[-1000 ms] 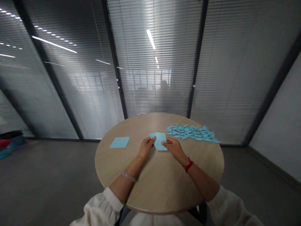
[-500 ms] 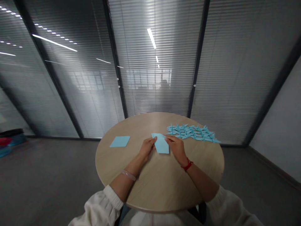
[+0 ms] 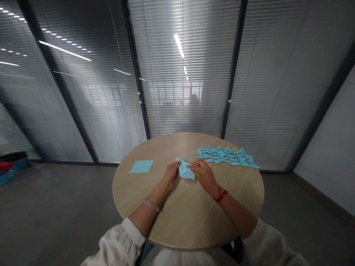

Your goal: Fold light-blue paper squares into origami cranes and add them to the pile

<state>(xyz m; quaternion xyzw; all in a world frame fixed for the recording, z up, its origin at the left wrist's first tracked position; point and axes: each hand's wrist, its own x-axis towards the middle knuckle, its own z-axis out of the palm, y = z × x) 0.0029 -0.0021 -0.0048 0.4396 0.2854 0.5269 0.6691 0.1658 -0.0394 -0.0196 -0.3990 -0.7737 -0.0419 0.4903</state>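
Observation:
A light blue sheet of paper (image 3: 185,170), partly folded with a raised corner, lies on the round wooden table (image 3: 188,218) between my hands. My left hand (image 3: 171,173) pinches its left edge with closed fingers. My right hand (image 3: 202,173) grips its right side, fingers pressed down on the fold. A pale bracelet is on my left wrist and a red cord on my right.
A flat stack of light blue square paper (image 3: 141,166) lies left of my hands. Several folded blue paper cranes (image 3: 226,156) are spread at the table's far right. Glass walls with blinds stand behind; bags (image 3: 12,166) lie on the floor at left.
The sheet has gone from a flat rectangle to a smaller shape with a folded corner. My right hand moved left over it; my left hand stayed at its left edge.

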